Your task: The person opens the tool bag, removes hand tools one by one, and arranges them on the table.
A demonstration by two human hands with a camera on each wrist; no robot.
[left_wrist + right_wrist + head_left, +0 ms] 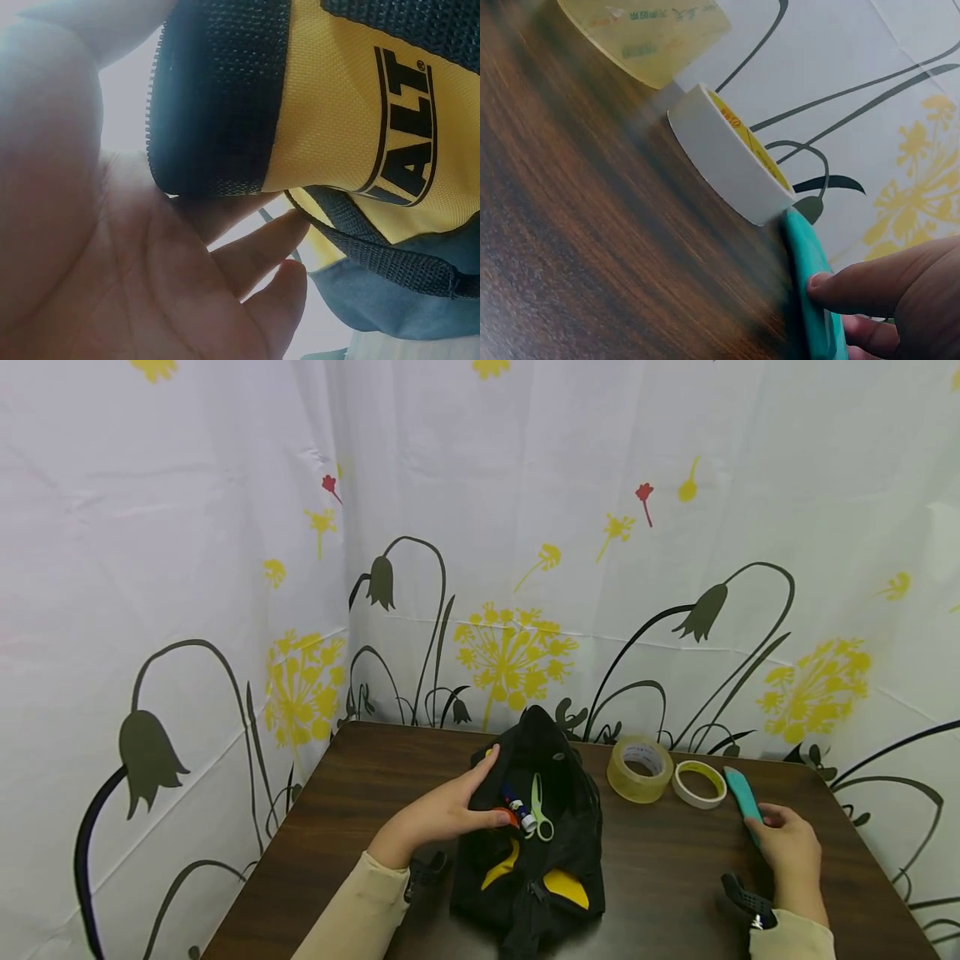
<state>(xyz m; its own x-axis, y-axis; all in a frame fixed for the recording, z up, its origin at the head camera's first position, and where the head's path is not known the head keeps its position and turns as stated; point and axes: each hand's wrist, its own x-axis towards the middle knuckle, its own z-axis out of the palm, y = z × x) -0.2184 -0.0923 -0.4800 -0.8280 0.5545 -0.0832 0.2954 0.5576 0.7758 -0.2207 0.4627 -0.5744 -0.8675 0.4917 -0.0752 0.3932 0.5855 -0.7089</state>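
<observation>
Pinching a teal tool (740, 792) on the right of the table (667, 877), the right hand (791, 853) in the head view has it slanting far left to near right, well right of the gaping black bag (525, 864). The left-wrist view shows the left hand (124, 240) holding the bag's zippered rim (217, 97); the right-wrist view, the tool's far end beside a white tape roll (724, 157).

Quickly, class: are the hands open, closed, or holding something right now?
Left hand: holding the black bag by its edge.
Right hand: holding the slim teal object.
</observation>
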